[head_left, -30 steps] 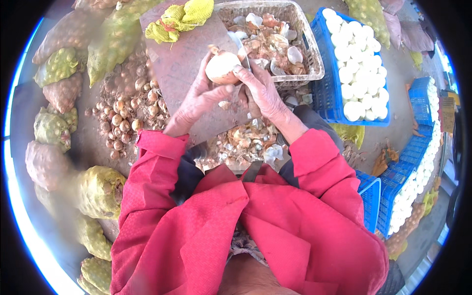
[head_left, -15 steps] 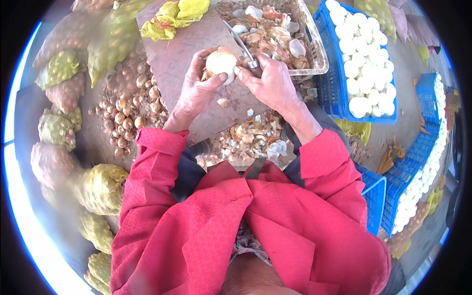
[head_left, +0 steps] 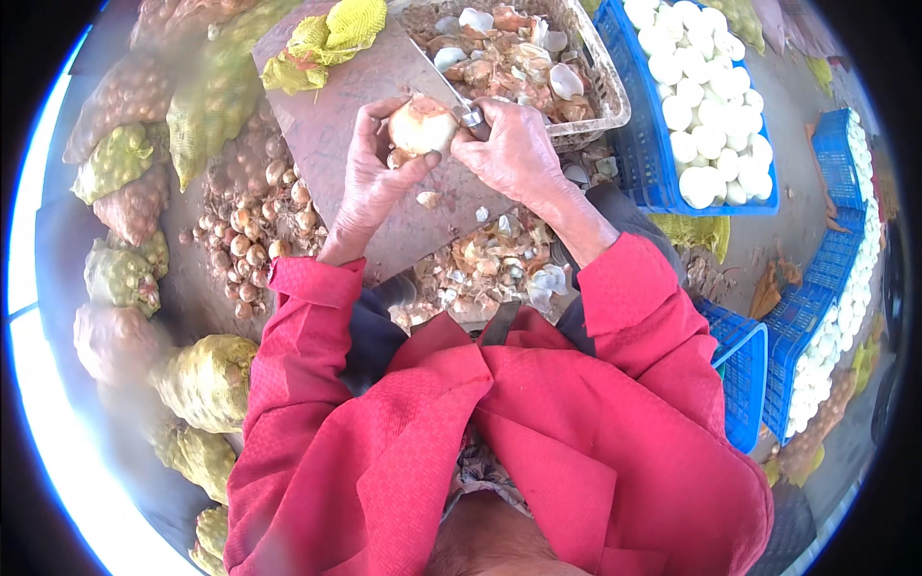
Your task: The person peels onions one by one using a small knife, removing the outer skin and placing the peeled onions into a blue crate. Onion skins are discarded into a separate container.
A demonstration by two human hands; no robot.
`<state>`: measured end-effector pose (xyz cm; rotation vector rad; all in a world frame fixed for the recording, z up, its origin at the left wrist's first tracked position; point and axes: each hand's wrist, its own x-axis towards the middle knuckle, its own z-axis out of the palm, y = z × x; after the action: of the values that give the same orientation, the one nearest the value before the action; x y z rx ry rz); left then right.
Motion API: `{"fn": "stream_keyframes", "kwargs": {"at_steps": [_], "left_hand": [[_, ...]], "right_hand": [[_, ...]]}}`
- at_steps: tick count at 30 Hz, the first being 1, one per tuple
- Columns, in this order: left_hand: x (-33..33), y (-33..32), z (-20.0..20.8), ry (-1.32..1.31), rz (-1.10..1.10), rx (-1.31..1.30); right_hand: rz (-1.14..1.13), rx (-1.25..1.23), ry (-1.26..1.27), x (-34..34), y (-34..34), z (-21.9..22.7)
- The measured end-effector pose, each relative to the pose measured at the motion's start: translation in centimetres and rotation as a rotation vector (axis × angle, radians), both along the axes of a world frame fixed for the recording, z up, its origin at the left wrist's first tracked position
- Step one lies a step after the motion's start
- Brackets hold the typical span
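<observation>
My left hand [head_left: 370, 178] grips a pale, half-peeled onion [head_left: 421, 125] over a brown cutting board [head_left: 336, 106]. My right hand [head_left: 514, 154] is closed on a knife [head_left: 451, 96] whose blade lies against the onion's top right side. Both sleeves are red. Loose onion skins [head_left: 490, 264] lie on the board's near edge and just below it.
A wire basket [head_left: 600, 82] of peelings stands behind the board. A blue crate [head_left: 643, 163] of white peeled onions is to the right, more blue crates [head_left: 816, 317] farther right. Unpeeled onions [head_left: 254, 230] lie loose at left, among mesh sacks [head_left: 115, 163]. A yellow net [head_left: 327, 38] rests on the board.
Both hands have stayed on the onion while turning it; the knife has shifted along the onion's top. The view has tilted slightly.
</observation>
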<state>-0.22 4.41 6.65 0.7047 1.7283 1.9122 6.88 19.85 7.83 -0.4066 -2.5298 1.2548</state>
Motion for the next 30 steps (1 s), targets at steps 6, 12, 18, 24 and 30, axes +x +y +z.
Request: {"fn": "stream_keyframes", "kwargs": {"at_steps": [6, 12, 18, 24, 30], "left_hand": [[0.1, 0.0, 0.0, -0.116, -0.047, 0.094], [0.2, 0.3, -0.1, -0.22, -0.09, 0.144], [0.0, -0.1, 0.2, -0.234, -0.164, 0.291], [0.1, -0.5, -0.2, -0.486, -0.18, 0.417], [-0.6, -0.6, -0.2, -0.598, -0.19, 0.247]], "right_hand": [[0.036, 0.019, -0.07, 0.4, 0.6, 0.5], [0.061, -0.034, -0.051, 0.7, 1.4, 0.3], [-0.036, 0.183, -0.126, 0.8, 3.4, -0.2], [-0.11, 0.251, -0.082, 1.4, 4.4, -1.0], [0.158, -0.167, 0.076, 2.3, 2.6, 0.9]]}}
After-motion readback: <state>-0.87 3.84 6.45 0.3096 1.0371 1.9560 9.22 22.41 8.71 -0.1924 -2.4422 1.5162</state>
